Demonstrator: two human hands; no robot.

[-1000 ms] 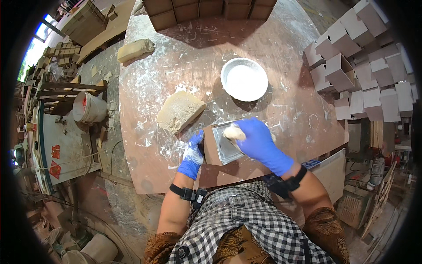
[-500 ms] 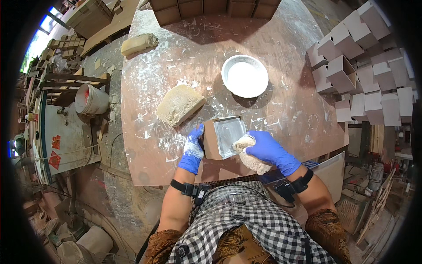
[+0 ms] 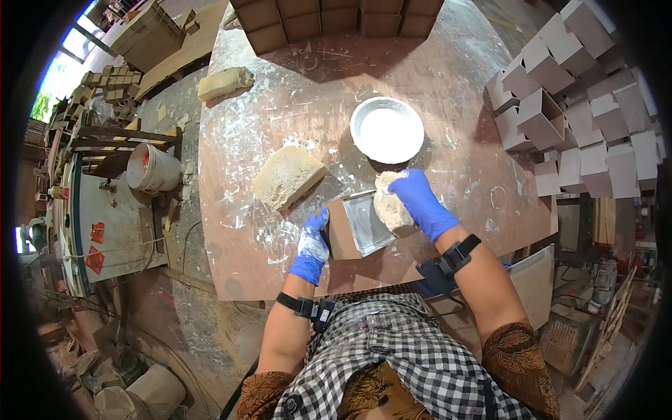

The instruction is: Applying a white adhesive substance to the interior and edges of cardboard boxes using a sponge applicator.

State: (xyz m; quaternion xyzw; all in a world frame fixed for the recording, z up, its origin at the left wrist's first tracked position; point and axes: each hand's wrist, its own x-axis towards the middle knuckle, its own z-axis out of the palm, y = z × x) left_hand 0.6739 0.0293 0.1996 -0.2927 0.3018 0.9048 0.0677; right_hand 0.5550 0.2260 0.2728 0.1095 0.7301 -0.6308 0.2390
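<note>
My right hand (image 3: 420, 203), in a blue glove, grips a pale lump of clay (image 3: 389, 207) held just above the right side of a square metal mould (image 3: 364, 222) on the dusty brown table (image 3: 448, 77). My left hand (image 3: 311, 245), also in a blue glove, presses against the mould's brown left wall. A large block of pale clay (image 3: 285, 176) lies on the table just left of the mould. A round white bowl of white powder (image 3: 387, 129) stands behind the mould.
Brown square moulds (image 3: 329, 17) line the table's far edge, and pale box-shaped pieces (image 3: 581, 105) are stacked at the right. A second clay lump (image 3: 224, 82) lies at the far left corner. A white bucket (image 3: 152, 168) stands on the floor at left.
My right hand lifted the clay lump out of the mould, swung it to the near right, and has now brought it back up over the mould's right side. The left hand stayed on the mould.
</note>
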